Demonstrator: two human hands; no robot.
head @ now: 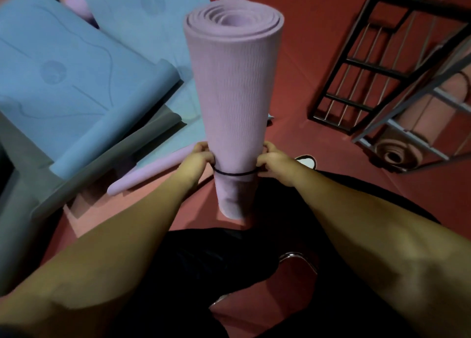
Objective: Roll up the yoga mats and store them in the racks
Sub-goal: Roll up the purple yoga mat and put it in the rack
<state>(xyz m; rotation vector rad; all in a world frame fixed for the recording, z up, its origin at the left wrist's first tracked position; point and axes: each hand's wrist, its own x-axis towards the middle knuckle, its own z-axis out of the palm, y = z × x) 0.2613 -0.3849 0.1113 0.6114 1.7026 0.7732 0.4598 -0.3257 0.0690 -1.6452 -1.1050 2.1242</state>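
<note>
1. The purple rolled mat [233, 87] stands upright on the red floor [300, 57], its bottom end resting just in front of the person's dark-clothed legs [229, 261], and its spiral top end faces up toward the camera.
2. Its long axis runs vertically, floor to head; the roll looks slightly wider at the top, though the wide lens may exaggerate that.
3. A thin dark band [234, 173] circles the roll near its lower end.
4. The left hand [201, 155] has curled fingers pinching at the band on the left side of the roll; the right hand [270, 159] does the same on the right side. Both appear to grip the band against the mat.
5. Handling judgement: the mat looks like soft ribbed foam, light for its bulk, springy and likely to unroll if the band slips. It should be grippy, not slippery, and not fragile.
6. The best hold is probably around the middle of the roll with a hand wrapped across the outer loose edge, or one hand at each end when carrying it level.
7. Blue mats [63, 70] lie flat toward the left, still unrolled.
8. At the right stand a dark rack [377, 67] and a pale rack [418, 123] holding a rolled pink mat [418, 118].
</note>
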